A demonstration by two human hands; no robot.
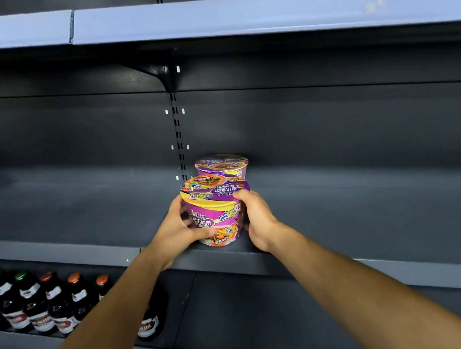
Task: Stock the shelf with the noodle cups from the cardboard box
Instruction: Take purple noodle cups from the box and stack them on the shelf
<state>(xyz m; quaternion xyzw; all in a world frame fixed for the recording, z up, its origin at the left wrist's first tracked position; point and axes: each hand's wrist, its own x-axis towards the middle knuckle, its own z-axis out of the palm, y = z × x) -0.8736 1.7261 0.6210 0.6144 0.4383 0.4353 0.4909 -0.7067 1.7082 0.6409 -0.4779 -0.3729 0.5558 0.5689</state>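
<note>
A purple noodle cup [216, 208] stands near the front edge of the dark grey middle shelf [369, 211]. My left hand [177, 231] grips its left side and my right hand [257, 220] grips its right side, fingers curled round the cup. A second purple noodle cup [222, 164] stands right behind it, deeper on the same shelf, partly hidden by the front one. The cardboard box is out of view.
An upper shelf [235, 17] with a pale front strip hangs overhead. A slotted upright [178, 134] and bracket run down the back wall behind the cups. Several dark bottles [38, 302] with coloured caps stand on the lower shelf at the left.
</note>
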